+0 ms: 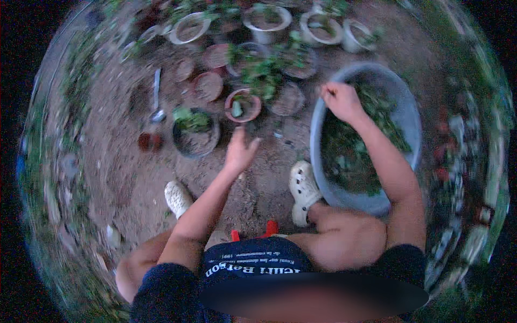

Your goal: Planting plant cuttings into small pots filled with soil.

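My left hand (241, 151) is held over the bare soil, thumb apart from the fingers, and nothing shows in it. Its fingertips are close to a small reddish pot (258, 107) that has a pale green piece of plant (236, 109) inside. Just left of this hand is a dark round pot (216, 135) of soil with a leafy green plant (192, 120) at its far side. My right hand (341, 101), fingers curled, is over the near-left rim of a large grey-blue tub (406, 107) holding cut greenery (375, 121). Blur hides whether those fingers pinch anything.
A metal spoon-like tool (157, 93) lies on the soil at left, near a small reddish-brown object (150, 142). Beyond are several soil-filled pots, including a reddish one (208, 87), leafy plants (262, 76) and a white pot (266, 34). My white clog (303, 194) is beside the tub.
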`<control>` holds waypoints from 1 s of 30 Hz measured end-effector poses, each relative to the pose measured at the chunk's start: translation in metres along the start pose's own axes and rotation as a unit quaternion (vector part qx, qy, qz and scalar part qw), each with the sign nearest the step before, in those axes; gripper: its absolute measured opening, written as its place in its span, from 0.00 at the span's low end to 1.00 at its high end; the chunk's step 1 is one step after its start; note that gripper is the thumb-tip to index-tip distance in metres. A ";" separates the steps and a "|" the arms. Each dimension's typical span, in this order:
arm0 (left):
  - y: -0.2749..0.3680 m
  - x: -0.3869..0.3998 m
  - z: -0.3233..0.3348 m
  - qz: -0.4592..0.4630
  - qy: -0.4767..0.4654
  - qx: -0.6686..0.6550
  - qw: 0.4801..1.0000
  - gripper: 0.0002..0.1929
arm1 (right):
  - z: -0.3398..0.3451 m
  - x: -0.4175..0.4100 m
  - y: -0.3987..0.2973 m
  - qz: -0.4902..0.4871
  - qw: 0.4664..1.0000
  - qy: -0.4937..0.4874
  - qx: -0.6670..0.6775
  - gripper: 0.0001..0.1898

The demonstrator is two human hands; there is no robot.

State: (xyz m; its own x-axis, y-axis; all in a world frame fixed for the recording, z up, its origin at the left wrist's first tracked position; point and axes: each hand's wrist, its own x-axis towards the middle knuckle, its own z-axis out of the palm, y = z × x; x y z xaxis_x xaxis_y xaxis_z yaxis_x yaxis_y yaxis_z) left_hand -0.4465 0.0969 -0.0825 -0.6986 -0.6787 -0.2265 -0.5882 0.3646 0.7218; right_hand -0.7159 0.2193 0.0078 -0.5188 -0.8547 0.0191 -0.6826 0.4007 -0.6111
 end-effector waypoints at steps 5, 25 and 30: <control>0.020 0.006 -0.002 0.000 0.011 -0.035 0.999 0.31 | -0.045 -0.037 0.071 0.192 0.961 0.130 0.150 0.11; 0.071 0.011 0.008 0.060 -0.062 -0.139 0.987 0.23 | 0.009 -0.205 0.196 0.500 0.812 -0.088 0.288 0.18; 0.092 0.002 0.016 0.038 -0.075 -0.093 0.992 0.23 | 0.041 -0.199 0.178 0.498 0.828 -0.096 0.239 0.30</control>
State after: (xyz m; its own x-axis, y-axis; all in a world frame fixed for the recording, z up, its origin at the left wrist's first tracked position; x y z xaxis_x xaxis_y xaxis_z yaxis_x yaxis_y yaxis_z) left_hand -0.5083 0.1394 -0.0268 -0.7993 -0.5456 -0.2517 -0.4557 0.2775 0.8458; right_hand -0.7131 0.4468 -0.1367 -0.5792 -0.2347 -0.7807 0.3403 0.8006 -0.4931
